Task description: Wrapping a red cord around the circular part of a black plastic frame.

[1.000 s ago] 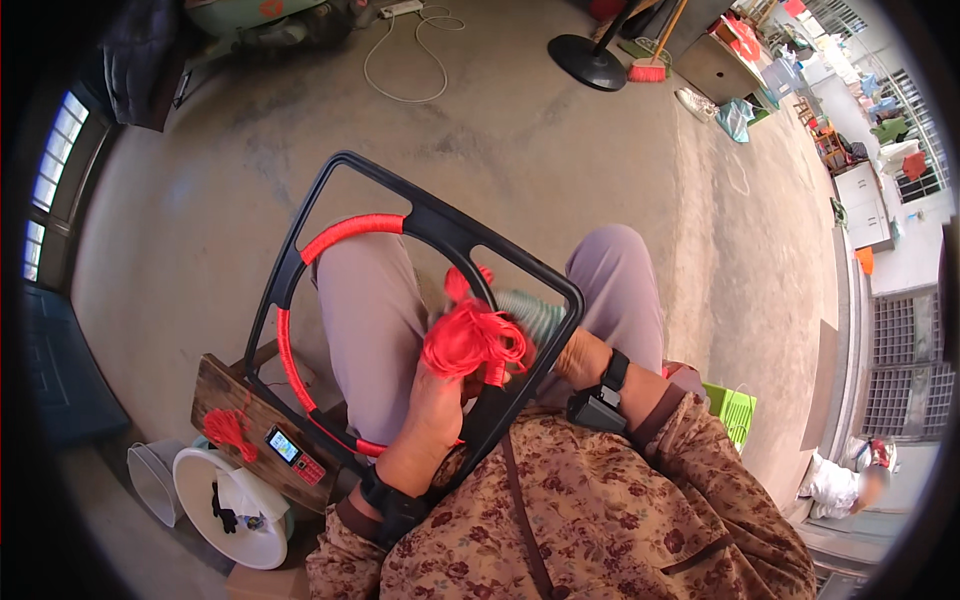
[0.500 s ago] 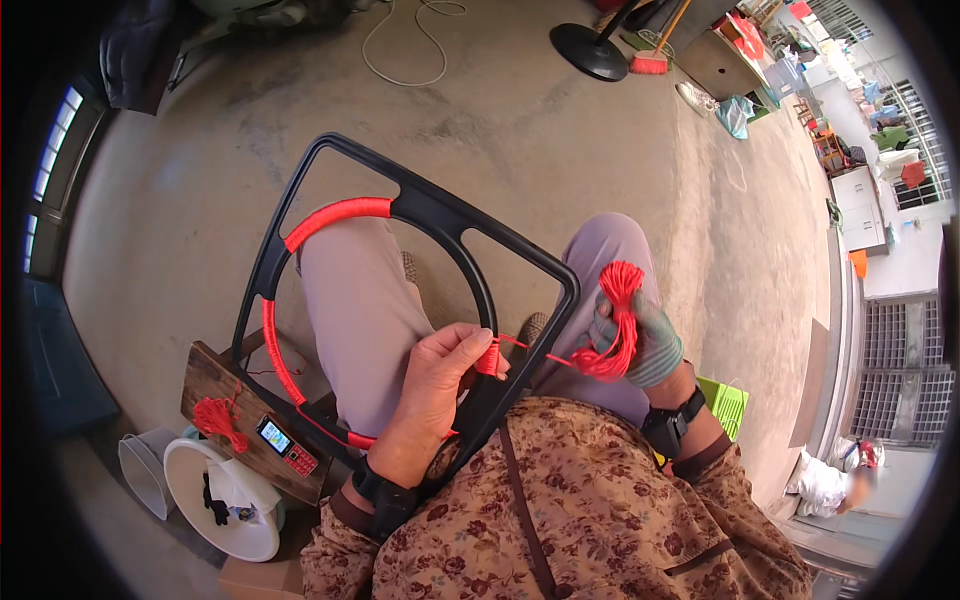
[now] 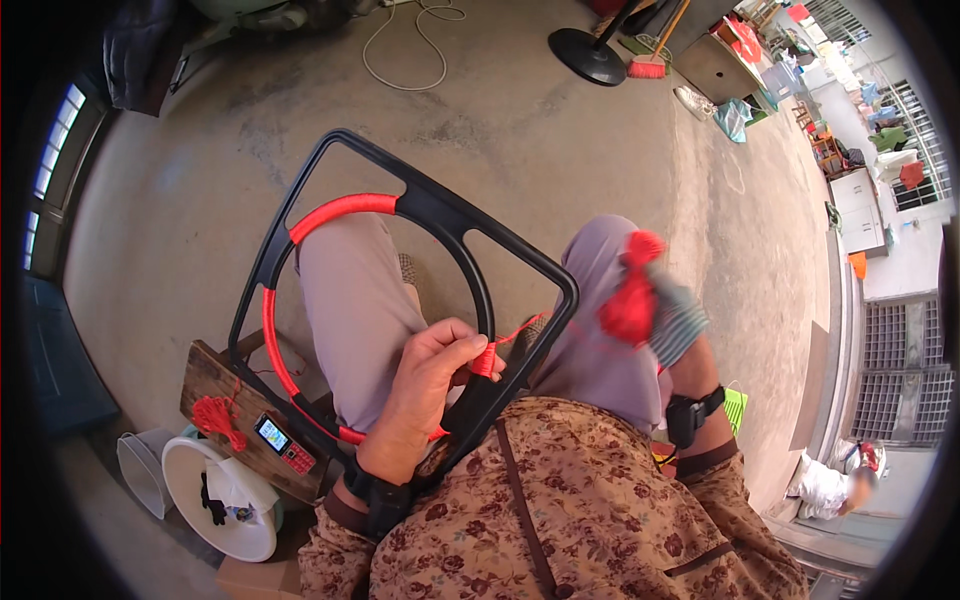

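Observation:
A black plastic frame (image 3: 437, 213), squarish with a ring inside, rests tilted across my lap. Red cord (image 3: 346, 209) is wound tightly round parts of the ring at the far, left and near sides. My left hand (image 3: 432, 372) pinches the ring's right side, thumb pressed on a short band of red wrapping (image 3: 484, 360). From there a strand of cord runs off to the right. In my gloved right hand (image 3: 676, 318), smeared by motion, is a bundle of red cord (image 3: 632, 292), held above my right knee and apart from the frame.
To the left, a wooden stool (image 3: 204, 376) carries loose red cord (image 3: 219, 421) and a mobile phone (image 3: 285, 444). A white bucket (image 3: 222, 547) stands beside it. A green basket (image 3: 736, 408) is at my right. Farther off are a broom (image 3: 648, 67) and a round black base (image 3: 588, 55).
My right hand has moved right and slightly up, away from the frame, carrying the cord bundle. My left hand keeps its pinch on the ring; the frame has barely shifted.

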A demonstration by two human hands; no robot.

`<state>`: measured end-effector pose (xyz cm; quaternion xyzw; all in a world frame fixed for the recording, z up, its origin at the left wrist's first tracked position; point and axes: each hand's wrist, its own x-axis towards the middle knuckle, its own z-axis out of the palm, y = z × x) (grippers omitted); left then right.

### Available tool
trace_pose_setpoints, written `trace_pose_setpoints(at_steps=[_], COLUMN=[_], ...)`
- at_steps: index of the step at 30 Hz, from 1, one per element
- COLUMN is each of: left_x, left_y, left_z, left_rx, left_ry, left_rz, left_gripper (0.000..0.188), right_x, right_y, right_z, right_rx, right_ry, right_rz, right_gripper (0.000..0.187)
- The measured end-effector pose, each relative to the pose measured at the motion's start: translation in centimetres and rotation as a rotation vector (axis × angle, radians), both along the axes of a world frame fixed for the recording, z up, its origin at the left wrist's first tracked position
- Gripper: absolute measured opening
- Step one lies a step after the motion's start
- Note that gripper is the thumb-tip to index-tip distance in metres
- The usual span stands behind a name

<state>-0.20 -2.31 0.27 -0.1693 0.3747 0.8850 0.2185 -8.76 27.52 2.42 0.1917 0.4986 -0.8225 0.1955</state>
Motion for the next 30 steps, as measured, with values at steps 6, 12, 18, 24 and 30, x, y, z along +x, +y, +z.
trace_pose_setpoints(at_steps=[6,12,18,24,30], left_x=[0.3,0.2,0.0,0.5,0.1], left_y=[0.5,1.4,1.3,0.6,0.3], left_z=[-0.2,0.2,-0.4,-1.8,-1.0], left_rx=[-0.039,-0.114,-0.113,0.048,0.143], left_ry=[0.097,0.181,0.012,-0.053,-0.094], left_rz=[-0.018,0.084,0.113,0.028,-0.054], left_gripper=[0.011,0.014,0.031,0.039,0.04], right_x=[0.1,-2.8,-0.6,-2.0,-3.8], right_y=[-7.3,-12.9,-13.1,-14.4,-4.6], right_z=[-1.8,-0.3,-5.7,-5.7,-3.5], right_rx=[0.33,0.464,-0.376,-0.502,-0.238], right_ry=[0.295,0.385,-0.382,0.069,0.125], right_rz=[0.742,1.077,0.672,0.351,-0.133], right_gripper=[0.035,0.055,0.039,0.03,0.034])
